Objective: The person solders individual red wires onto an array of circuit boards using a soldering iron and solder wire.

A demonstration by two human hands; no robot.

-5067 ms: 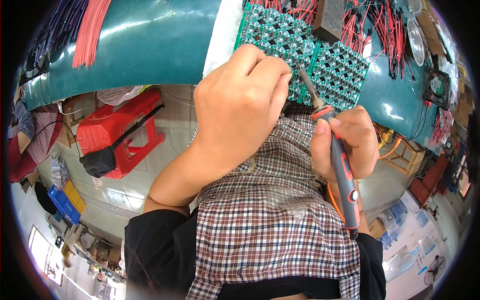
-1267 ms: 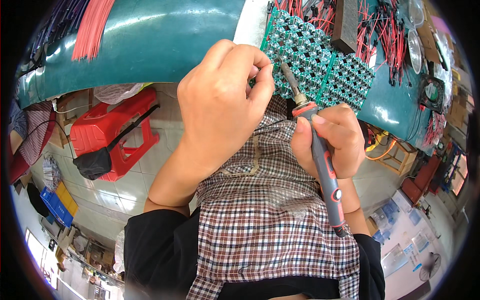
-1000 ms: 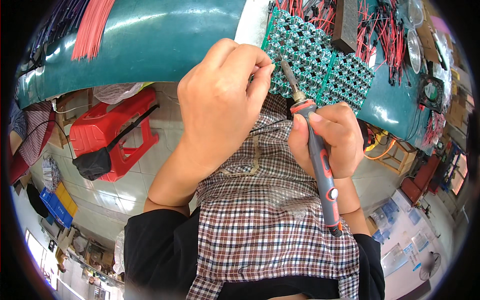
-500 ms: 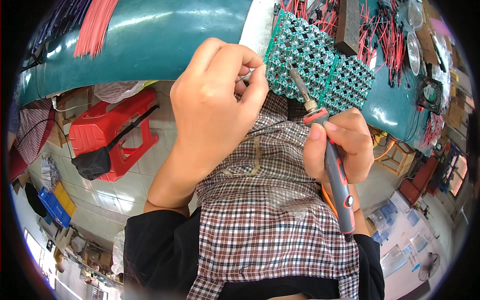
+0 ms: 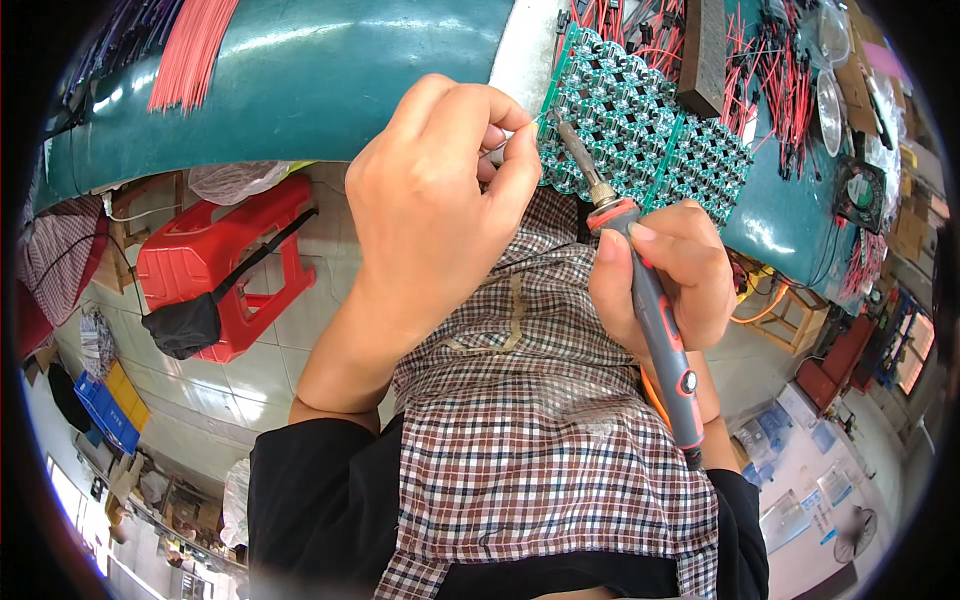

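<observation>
My left hand (image 5: 435,195) is raised at the left edge of the green circuit boards, thumb and forefinger pinched on a thin silvery solder wire (image 5: 497,146). A grey and red soldering iron (image 5: 657,325) is gripped in my right hand (image 5: 685,275), fingers closed round its handle. The iron slants up and left, its tip (image 5: 565,132) over the left part of the circuit board panel (image 5: 610,105), close to my left fingertips. Whether the tip touches the board or the wire I cannot tell. Rows of small parts cover the panel, which lies at the table's near edge.
A dark rectangular bar (image 5: 703,60) lies across the panel's far side. Red and black wires (image 5: 785,90) are heaped behind and right of it. A bundle of pink-red wires (image 5: 193,55) lies on the green table (image 5: 330,75). Below stands a red stool (image 5: 195,250).
The soldering iron and my right hand have moved left and slightly up, bringing the tip nearer my left fingertips. My left hand has shifted slightly right, still pinched.
</observation>
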